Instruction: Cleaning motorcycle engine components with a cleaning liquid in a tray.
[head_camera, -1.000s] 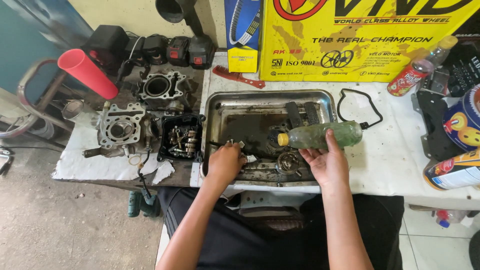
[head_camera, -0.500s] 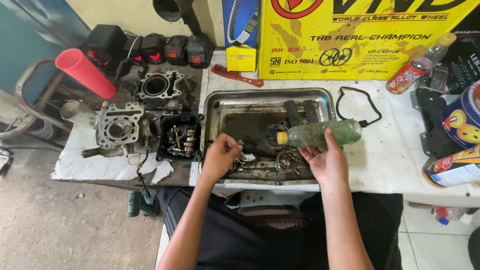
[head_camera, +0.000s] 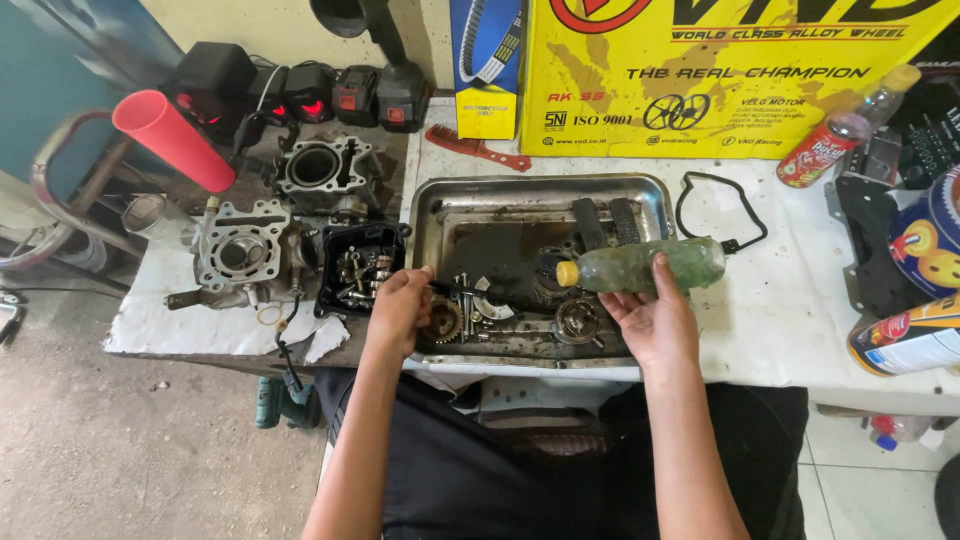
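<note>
A steel tray (head_camera: 450, 205) on the bench holds dark oily liquid, bolts, a gear (head_camera: 443, 322) and other small engine parts. My left hand (head_camera: 398, 310) is at the tray's left rim, fingers closed on a thin dark tool or part that points into the tray. My right hand (head_camera: 650, 318) grips a clear plastic bottle (head_camera: 640, 266) with a yellow cap, lying on its side over the tray's right edge, cap toward the middle.
Left of the tray lie a black box of small parts (head_camera: 360, 275), a cylinder head (head_camera: 243, 250) and a cylinder block (head_camera: 318, 170). A red tube (head_camera: 170, 138), battery packs (head_camera: 355, 95), a red comb (head_camera: 478, 148), a black gasket (head_camera: 722, 208), cans and bottles (head_camera: 835, 140) surround it.
My left hand has shifted left, from over the tray's middle to its left rim. The bottle in my right hand has barely moved.
</note>
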